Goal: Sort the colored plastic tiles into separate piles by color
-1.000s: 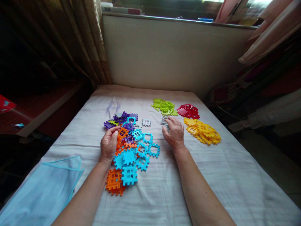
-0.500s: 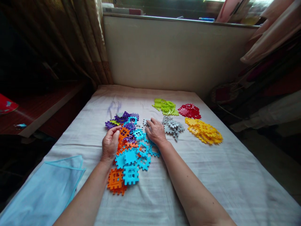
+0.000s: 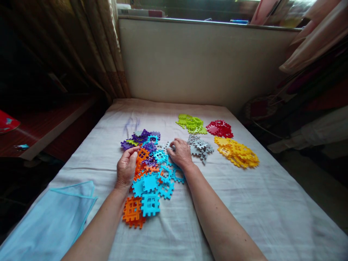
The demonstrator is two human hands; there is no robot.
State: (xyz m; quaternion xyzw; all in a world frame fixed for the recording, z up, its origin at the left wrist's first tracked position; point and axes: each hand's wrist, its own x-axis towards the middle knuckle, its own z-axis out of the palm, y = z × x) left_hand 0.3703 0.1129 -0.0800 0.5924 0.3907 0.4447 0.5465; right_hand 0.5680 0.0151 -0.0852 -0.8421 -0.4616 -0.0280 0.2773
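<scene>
Well, from here I see my right hand (image 3: 179,153) curled over a grey piece (image 3: 169,145); I can't tell whether its grip has closed. My left hand (image 3: 127,167) is by an orange piece (image 3: 142,154), fingertips together, its hold unclear. The mixed heap (image 3: 150,182) lies mostly between them. A grey pile (image 3: 199,145) is just right, with lime (image 3: 191,124), red (image 3: 219,128) and yellow piles (image 3: 237,152) farther off.
</scene>
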